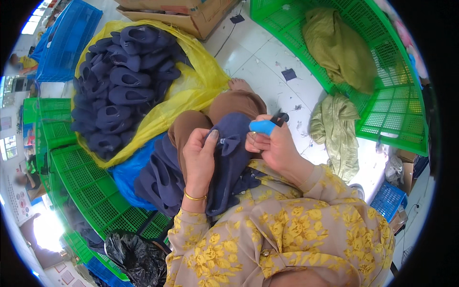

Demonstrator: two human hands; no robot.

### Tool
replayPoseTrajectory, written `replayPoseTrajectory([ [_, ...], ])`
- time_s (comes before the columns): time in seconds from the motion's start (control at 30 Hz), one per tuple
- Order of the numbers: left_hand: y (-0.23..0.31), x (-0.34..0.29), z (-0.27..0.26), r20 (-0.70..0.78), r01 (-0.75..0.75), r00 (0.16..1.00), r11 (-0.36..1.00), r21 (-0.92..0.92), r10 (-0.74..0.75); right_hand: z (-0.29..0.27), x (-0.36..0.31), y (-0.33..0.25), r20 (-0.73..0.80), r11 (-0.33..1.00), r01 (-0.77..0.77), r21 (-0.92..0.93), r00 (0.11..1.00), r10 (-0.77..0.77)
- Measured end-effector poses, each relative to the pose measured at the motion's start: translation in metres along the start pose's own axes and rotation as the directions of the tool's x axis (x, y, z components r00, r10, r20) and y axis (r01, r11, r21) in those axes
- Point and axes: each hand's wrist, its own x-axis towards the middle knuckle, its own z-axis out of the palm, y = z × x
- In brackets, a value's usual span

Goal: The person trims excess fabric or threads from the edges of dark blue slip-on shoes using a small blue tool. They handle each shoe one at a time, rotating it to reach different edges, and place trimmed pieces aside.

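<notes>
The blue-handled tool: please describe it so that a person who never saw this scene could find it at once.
Start at the big yellow sack full of navy shoe uppers, then go right to the person's knees. There the right hand holds the tool above the navy piece that the left hand pinches. Its bright light-blue handle with dark tips stands out.

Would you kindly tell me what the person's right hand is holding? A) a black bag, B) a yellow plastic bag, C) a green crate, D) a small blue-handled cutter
D: the right hand grips a small blue-handled cutter beside the navy fabric piece that the left hand pinches on the lap.
</notes>
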Motion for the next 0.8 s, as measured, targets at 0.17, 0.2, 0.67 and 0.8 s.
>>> replayPoseTrajectory([
  [0.17,0.000,-0.004,0.003,-0.018,-0.003,1.000,0.998,-0.064,0.002,-0.012,-0.016,-0.005,-0.026,0.999,0.028,0.019,0.999,-0.027],
  [0.2,0.000,-0.004,0.002,-0.010,0.006,1.000,0.998,-0.066,-0.006,-0.012,-0.018,-0.006,-0.022,0.999,0.024,0.039,0.999,-0.024],
  [0.67,0.029,-0.016,-0.001,0.230,-0.507,0.858,0.686,0.521,0.459,-0.103,-0.034,-0.042,-0.029,-0.189,-0.157,-0.969,0.837,-0.547],
  [0.8,0.016,-0.011,0.005,0.293,-0.602,0.767,0.481,0.637,0.571,-0.064,-0.039,-0.032,-0.031,0.183,0.035,-0.983,0.939,-0.341],
])
